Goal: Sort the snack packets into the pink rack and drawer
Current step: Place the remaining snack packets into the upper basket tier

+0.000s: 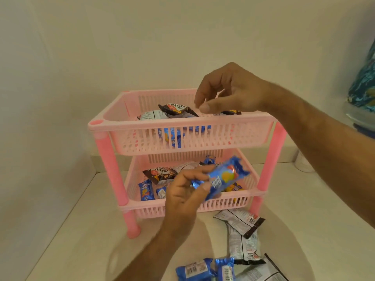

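Observation:
A pink two-tier rack (253, 120) stands on the cream counter. My left hand (182, 193) grips a blue biscuit packet (223, 177) in front of the lower tray (229, 204), which holds blue and dark packets. My right hand (225, 90) hovers over the upper tray, fingers curled and apart, holding nothing, just above a dark peanut packet (175, 109). Blue packets (205, 270) and silver peanut packets (241, 220) lie loose on the counter in front of the rack.
The rack sits in a corner of cream walls. A white cylinder (302, 163) stands behind the rack's right leg. A teal patterned object (363, 84) rests on a stand at the far right edge.

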